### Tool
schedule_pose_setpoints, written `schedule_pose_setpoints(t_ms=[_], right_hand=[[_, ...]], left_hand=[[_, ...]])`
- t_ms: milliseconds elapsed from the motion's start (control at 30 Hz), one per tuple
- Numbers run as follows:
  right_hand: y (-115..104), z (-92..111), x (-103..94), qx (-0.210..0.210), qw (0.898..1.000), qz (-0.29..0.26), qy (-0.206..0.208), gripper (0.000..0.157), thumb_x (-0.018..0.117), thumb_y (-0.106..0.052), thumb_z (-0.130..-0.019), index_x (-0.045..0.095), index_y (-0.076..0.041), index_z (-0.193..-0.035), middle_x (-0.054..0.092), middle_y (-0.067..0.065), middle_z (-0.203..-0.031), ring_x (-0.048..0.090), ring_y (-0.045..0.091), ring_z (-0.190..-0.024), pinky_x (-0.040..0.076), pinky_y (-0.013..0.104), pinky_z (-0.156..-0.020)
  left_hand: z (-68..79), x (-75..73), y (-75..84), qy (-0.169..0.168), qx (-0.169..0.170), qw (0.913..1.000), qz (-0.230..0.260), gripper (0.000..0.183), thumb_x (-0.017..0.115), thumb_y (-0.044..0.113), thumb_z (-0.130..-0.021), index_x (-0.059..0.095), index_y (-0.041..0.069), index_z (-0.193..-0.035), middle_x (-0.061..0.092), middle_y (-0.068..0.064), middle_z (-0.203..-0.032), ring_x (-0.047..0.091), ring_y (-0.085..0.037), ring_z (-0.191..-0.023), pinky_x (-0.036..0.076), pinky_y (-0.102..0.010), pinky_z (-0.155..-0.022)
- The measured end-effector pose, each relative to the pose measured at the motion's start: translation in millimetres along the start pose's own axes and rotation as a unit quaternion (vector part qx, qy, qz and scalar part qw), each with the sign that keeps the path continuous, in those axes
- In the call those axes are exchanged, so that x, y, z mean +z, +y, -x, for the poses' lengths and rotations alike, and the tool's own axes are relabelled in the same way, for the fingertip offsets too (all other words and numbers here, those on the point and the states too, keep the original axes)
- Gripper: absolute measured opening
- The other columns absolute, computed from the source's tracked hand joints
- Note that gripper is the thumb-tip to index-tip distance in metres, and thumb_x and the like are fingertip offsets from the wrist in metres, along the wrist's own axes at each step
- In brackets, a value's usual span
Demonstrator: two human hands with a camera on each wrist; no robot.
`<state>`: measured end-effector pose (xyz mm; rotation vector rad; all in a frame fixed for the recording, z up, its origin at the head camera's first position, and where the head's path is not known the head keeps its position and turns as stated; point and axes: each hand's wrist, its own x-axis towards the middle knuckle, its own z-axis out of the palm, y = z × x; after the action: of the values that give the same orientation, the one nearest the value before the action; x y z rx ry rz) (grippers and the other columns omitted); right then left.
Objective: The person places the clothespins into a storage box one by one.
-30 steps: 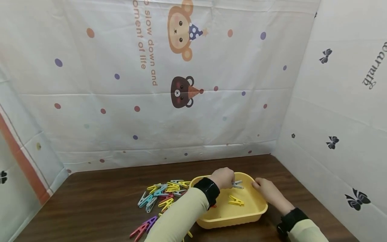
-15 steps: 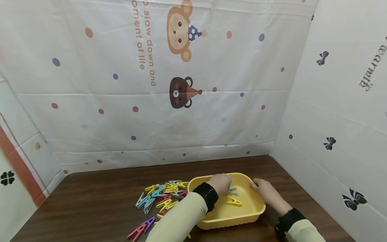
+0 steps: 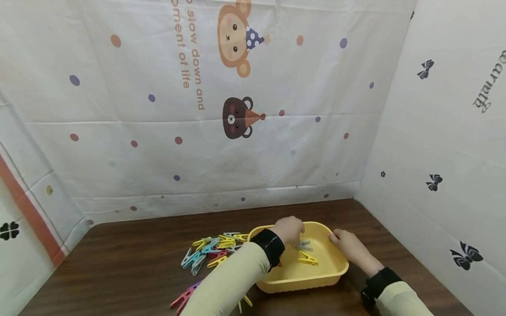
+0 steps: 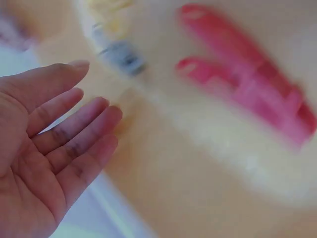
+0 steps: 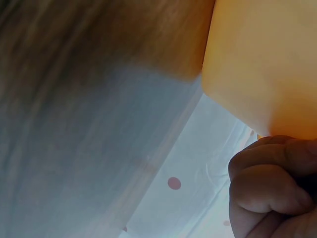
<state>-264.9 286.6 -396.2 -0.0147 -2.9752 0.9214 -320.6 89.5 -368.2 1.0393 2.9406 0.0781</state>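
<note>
My left hand (image 3: 287, 230) hovers over the left part of a yellow plastic basin (image 3: 302, 286), fingers loosely spread and holding nothing. Close to it, in the left wrist view, a red clothespin (image 4: 247, 82) lies inside the basin. Farther off are a grey clothespin (image 4: 123, 57) and a blurred yellow one. The head view shows the grey clothespin (image 3: 303, 247) near the basin's middle, with the yellow clothespin (image 3: 307, 258) just in front. My right hand (image 3: 349, 246) grips the basin's right rim, thumb on top. In the right wrist view its curled fingers (image 5: 265, 186) sit against the basin's outer wall.
A loose pile of clothespins (image 3: 203, 252) in blue, yellow, red and grey lies left of the basin on the brown table (image 3: 130, 263). A red clothespin (image 3: 182, 298) and a purple one lie nearer, partly behind my left sleeve. Printed white cloth (image 3: 158, 162) encloses the table.
The grey clothespin, at my left fingertips a second ago, now lies on the basin floor. My left hand dipped, then rose slightly, empty. My right hand keeps its grip on the rim.
</note>
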Motion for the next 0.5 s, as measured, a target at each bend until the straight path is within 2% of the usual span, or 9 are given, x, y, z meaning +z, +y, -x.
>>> schedule_pose_setpoints(t_ms=[67,133,300,400,500], right_hand=[[-0.4,-0.8,-2.8,0.001,1.000,0.003,-0.003,0.028,0.048,-0.016,-0.107,0.054,-0.004,-0.082,0.045,0.001,-0.070,0.048,0.015,-0.063,0.039,0.028,-0.058],[-0.1,-1.6,-5.2,-0.001,1.000,0.009,-0.006,0.028,0.048,-0.017,-0.107,0.054,-0.003,-0.083,0.046,0.002,-0.071,0.048,0.015,-0.064,0.039,0.028,-0.059],[-0.3,-3.7,-9.6,-0.006,1.000,0.022,-0.013,0.028,0.048,-0.017,-0.107,0.056,-0.003,-0.085,0.048,0.002,-0.072,0.049,0.015,-0.064,0.040,0.029,-0.060],[-0.2,-3.3,-11.7,-0.006,0.999,0.028,-0.018,0.028,0.048,-0.018,-0.107,0.056,-0.003,-0.086,0.049,0.003,-0.072,0.050,0.015,-0.065,0.041,0.029,-0.060],[1.1,-1.7,-12.3,-0.004,0.999,0.037,-0.017,0.027,0.048,-0.018,-0.107,0.056,-0.003,-0.085,0.048,0.002,-0.072,0.049,0.015,-0.065,0.040,0.029,-0.059]], left_hand=[[0.9,-17.2,-5.0,0.004,0.010,0.9998,0.019,0.030,0.079,0.018,-0.088,0.077,0.018,-0.118,0.076,0.006,-0.119,0.070,-0.010,-0.108,0.056,-0.023,-0.088],[6.0,-37.6,-11.2,0.009,0.025,0.9991,0.034,0.029,0.077,0.017,-0.090,0.076,0.015,-0.119,0.076,0.003,-0.120,0.070,-0.013,-0.110,0.056,-0.024,-0.090],[31.9,-79.3,-29.7,0.012,0.051,0.9974,0.050,0.028,0.072,0.018,-0.095,0.074,0.012,-0.122,0.075,-0.004,-0.122,0.069,-0.016,-0.110,0.056,-0.027,-0.092],[51.1,-89.4,-44.4,0.012,0.067,0.9965,0.047,0.027,0.071,0.019,-0.096,0.074,0.011,-0.122,0.075,-0.005,-0.120,0.070,-0.018,-0.109,0.057,-0.031,-0.093],[71.1,-91.3,-61.7,0.011,0.074,0.9964,0.039,0.025,0.072,0.019,-0.095,0.075,0.011,-0.119,0.076,-0.005,-0.116,0.070,-0.019,-0.106,0.057,-0.033,-0.092]])
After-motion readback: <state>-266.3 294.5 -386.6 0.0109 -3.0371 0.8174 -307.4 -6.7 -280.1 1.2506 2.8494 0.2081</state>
